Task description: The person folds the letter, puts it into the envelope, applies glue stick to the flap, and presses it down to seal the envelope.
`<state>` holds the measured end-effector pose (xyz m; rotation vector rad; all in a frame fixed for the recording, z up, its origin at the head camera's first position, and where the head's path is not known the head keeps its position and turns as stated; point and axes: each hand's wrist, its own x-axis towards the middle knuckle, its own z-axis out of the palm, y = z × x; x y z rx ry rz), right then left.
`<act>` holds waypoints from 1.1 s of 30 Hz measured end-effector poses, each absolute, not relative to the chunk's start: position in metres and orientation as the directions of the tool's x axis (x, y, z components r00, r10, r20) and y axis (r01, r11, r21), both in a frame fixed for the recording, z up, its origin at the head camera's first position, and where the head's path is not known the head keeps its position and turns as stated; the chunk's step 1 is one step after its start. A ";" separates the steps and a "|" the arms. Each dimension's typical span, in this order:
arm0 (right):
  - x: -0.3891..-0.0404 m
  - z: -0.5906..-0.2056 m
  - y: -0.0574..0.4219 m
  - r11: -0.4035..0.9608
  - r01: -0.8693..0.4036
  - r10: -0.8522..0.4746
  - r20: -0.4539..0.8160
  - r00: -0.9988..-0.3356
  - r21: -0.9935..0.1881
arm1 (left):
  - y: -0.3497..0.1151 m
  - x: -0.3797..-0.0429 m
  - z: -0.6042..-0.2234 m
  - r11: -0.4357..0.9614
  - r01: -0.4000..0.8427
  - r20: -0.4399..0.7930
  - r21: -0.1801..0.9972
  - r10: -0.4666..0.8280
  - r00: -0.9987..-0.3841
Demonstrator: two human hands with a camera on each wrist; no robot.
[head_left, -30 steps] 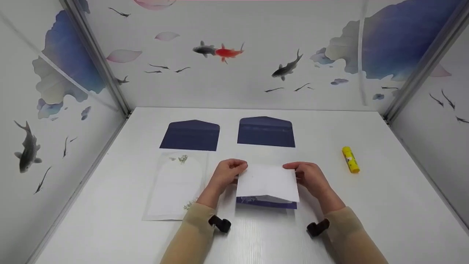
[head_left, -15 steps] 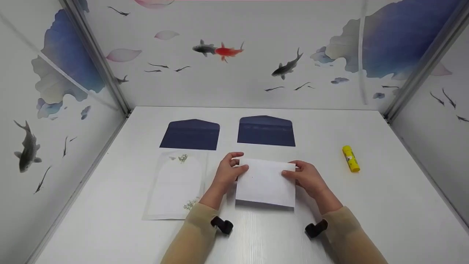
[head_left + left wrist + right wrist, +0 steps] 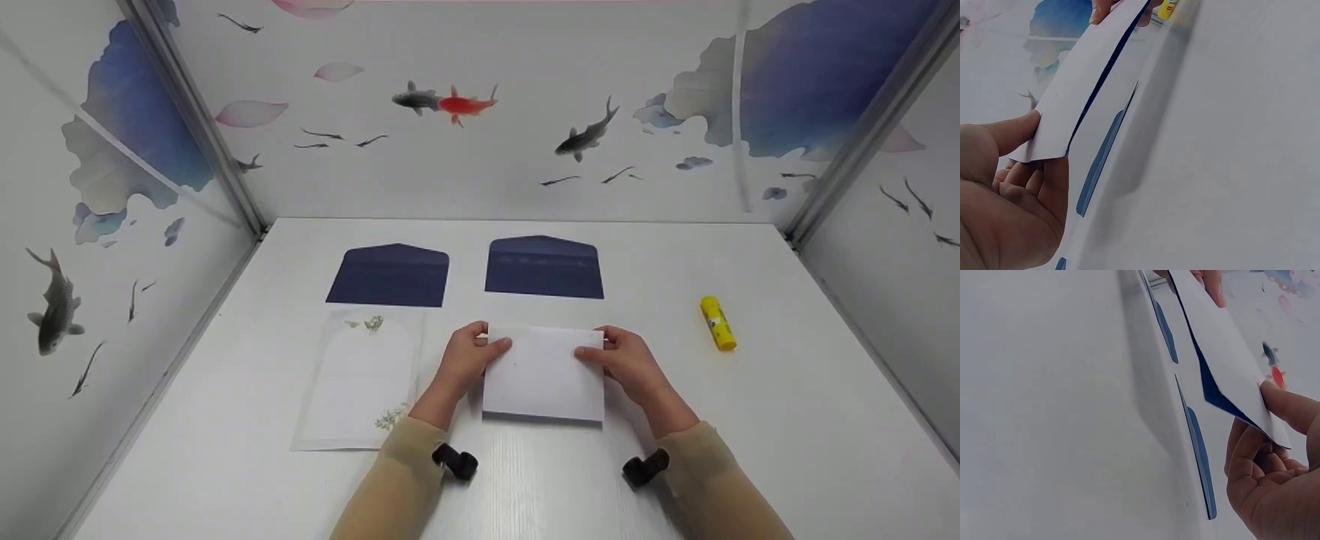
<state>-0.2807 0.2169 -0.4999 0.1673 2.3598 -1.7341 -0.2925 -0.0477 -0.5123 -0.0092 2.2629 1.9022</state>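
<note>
A folded card (image 3: 544,379), white on its upper face and dark blue beneath, is held off the white table between both hands. My left hand (image 3: 463,362) pinches its left edge, thumb on the white face and fingers behind. On the opposite edge, my right hand (image 3: 636,369) does the same. In the left wrist view the dark blue shows as a strip along the near edge of the card (image 3: 1081,84). The right wrist view shows a narrow gap under the white face of the card (image 3: 1230,349).
Two navy envelopes (image 3: 388,279) lie flaps away at the back. Left of the hands is a clear sleeve with leaf-printed white paper (image 3: 364,382). A yellow glue stick (image 3: 718,324) lies on the right. White printed walls enclose the table's back and sides.
The card's white front has come down over the patterned blue strip that showed below it a second ago. Both thumbs have moved onto its white face.
</note>
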 end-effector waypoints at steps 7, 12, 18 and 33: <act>-0.281 -0.499 0.216 0.324 0.188 -0.005 -0.200 -0.980 -0.927 | -0.048 -0.292 -0.511 0.189 -0.078 -0.096 0.979 0.093 -0.991; -0.281 -0.500 0.218 0.365 0.187 0.017 -0.194 -0.981 -0.912 | -0.050 -0.293 -0.512 0.207 -0.107 -0.138 0.972 0.144 -0.980; -0.280 -0.500 0.219 0.435 0.209 0.037 -0.214 -0.976 -0.876 | -0.056 -0.294 -0.511 0.265 -0.126 -0.203 0.956 0.286 -0.937; -0.276 -0.497 0.207 0.577 0.105 -0.074 -0.179 -0.981 -0.810 | -0.042 -0.286 -0.501 0.484 0.138 -0.093 0.864 0.423 -0.901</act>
